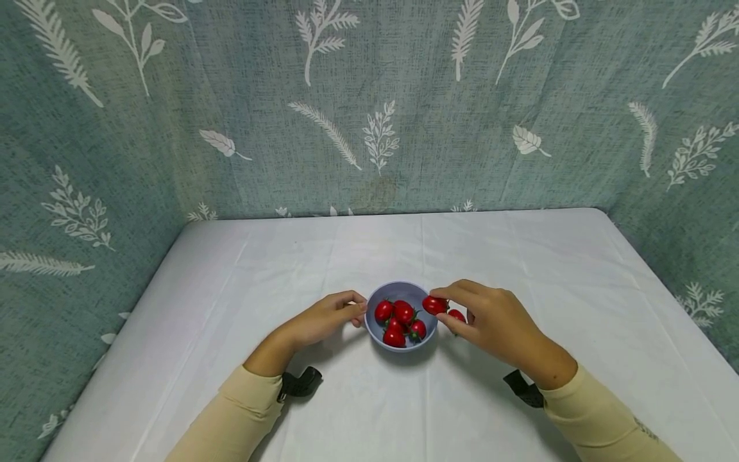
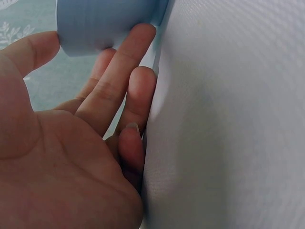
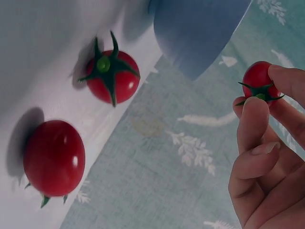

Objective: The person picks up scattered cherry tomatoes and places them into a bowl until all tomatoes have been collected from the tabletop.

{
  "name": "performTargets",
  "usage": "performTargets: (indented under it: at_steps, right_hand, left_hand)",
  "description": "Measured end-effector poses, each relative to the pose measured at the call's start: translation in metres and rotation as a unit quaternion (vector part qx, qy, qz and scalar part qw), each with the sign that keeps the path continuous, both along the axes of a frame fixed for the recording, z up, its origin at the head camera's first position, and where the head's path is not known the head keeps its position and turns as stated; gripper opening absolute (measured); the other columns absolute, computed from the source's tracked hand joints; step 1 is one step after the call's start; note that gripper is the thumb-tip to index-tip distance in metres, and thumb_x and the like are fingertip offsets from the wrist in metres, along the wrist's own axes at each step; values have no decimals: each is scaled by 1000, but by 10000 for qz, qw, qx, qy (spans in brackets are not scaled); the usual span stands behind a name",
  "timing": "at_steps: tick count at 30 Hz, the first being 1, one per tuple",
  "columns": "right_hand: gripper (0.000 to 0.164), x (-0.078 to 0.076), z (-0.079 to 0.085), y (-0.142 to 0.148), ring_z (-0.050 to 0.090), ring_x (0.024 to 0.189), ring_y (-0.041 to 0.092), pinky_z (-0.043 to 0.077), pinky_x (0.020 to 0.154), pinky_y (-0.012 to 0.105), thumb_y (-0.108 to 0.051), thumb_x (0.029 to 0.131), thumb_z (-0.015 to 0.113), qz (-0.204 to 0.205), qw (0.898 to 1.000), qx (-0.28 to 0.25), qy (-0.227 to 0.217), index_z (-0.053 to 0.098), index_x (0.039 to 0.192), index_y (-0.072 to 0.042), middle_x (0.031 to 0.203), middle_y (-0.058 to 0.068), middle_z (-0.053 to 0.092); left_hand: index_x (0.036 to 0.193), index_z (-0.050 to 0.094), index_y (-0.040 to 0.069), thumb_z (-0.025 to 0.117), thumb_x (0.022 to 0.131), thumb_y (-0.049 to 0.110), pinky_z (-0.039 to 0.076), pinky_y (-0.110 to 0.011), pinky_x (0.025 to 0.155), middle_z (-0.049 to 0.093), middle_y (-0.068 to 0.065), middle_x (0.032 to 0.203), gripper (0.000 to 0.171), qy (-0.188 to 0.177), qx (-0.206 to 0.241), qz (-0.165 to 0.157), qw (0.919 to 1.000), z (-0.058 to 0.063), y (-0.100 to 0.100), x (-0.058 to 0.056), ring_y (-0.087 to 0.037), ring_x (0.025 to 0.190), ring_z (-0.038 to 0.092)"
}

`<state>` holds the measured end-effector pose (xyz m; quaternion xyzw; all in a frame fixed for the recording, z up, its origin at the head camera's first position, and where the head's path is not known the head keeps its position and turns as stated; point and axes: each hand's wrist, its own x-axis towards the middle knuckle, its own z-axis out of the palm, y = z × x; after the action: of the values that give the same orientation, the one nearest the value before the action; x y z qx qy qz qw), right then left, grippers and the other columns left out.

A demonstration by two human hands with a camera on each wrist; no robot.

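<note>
A small blue-grey bowl (image 1: 398,350) stands on the table, with several red cherry tomatoes (image 1: 394,335) inside. At its left side, my left hand (image 1: 326,319) holds the bowl, thumb at the rim and fingers against the lower wall (image 2: 105,24). My right hand (image 1: 491,314) pinches one cherry tomato (image 3: 257,81) between thumb and fingertips, over the bowl's right rim in the head view. Its green calyx faces the right wrist camera. Two more cherry tomatoes lie on the table in the right wrist view, one with its calyx showing (image 3: 119,83), the other nearer (image 3: 55,157).
A white cloth (image 1: 277,256) covers the table. Teal fabric with white leaf prints (image 1: 254,115) hangs behind the far edge and along both sides. Black straps (image 1: 300,383) are at both wrists, over beige sleeves.
</note>
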<state>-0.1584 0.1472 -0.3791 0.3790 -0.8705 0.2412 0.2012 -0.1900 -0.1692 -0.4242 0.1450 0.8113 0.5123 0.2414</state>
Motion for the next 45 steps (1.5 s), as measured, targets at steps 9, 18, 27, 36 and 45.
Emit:
performTargets:
  at_steps: [9,18,27,36,45]
  right_hand:
    - [44,3,-5,-8,49,58,4,38,51,13,-16,74,88,203,9996,93,144,72,114,-15,97,-2,72]
    - [39,6,-7,-16,47,60,0,39,52,12,-20,78,86,204,9997,126,-86,73,115,-17,95,-5,70]
    - [38,9,-12,-23,41,56,-4,39,51,12,-19,76,88,194,9990,151,-383,73,111,-14,95,-3,73]
    - [37,8,-18,-26,41,56,-6,40,52,12,-25,79,86,222,9971,158,-704,74,113,-18,93,-6,72]
    - [36,7,-19,-27,47,59,0,42,54,14,-26,81,84,231,9941,139,-1055,74,115,-18,94,-6,71]
  left_hand:
    - [120,62,8,52,103,35,37,-36,97,65,-3,104,33,-34,-57,-1,10000,0,0,1,-16,99,59]
    - [121,61,9,52,102,35,37,-36,96,64,-5,105,34,-2,-59,-44,10000,-1,-1,0,-17,100,58]
    - [121,62,9,52,103,37,35,-37,97,64,-5,102,34,20,-124,-30,9999,-2,-1,0,-17,100,57]
    - [121,62,9,52,103,37,35,-37,97,65,-5,102,34,41,-151,-29,9999,-2,0,0,-17,100,57]
    - [122,61,9,51,103,36,36,-36,97,65,-4,103,35,19,-124,-45,9999,-1,-1,-1,-17,100,57]
